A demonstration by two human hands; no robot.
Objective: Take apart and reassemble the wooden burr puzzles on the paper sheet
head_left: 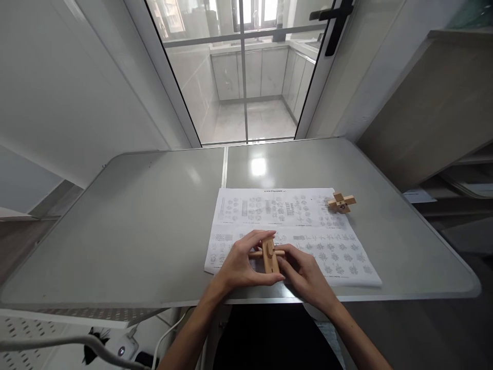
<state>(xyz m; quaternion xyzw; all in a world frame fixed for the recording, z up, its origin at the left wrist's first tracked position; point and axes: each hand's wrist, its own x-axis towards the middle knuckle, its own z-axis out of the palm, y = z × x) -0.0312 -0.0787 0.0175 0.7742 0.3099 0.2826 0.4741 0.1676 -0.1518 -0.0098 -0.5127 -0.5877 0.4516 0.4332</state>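
Observation:
Between my hands is a wooden interlocking puzzle [270,257], a flat block with a thin rod passing crosswise through it and a raised piece on its face. My left hand [245,261] grips the block by its two ends, thumb at the near end and fingers at the far one. Closed on the rod's right end and the block's right side is my right hand [302,270]. Under both hands lies a printed instruction sheet [277,210] with rows of small diagrams. A second wooden puzzle [342,203], made of crossed bars, sits on the sheet's far right corner.
The grey folding table [146,221] has a metal rim and a seam across its middle. Beyond its far edge stands a glass door [265,77] with a black handle [335,20]. Shelving [435,118] is at the right. Cables and a white device [127,349] are below left.

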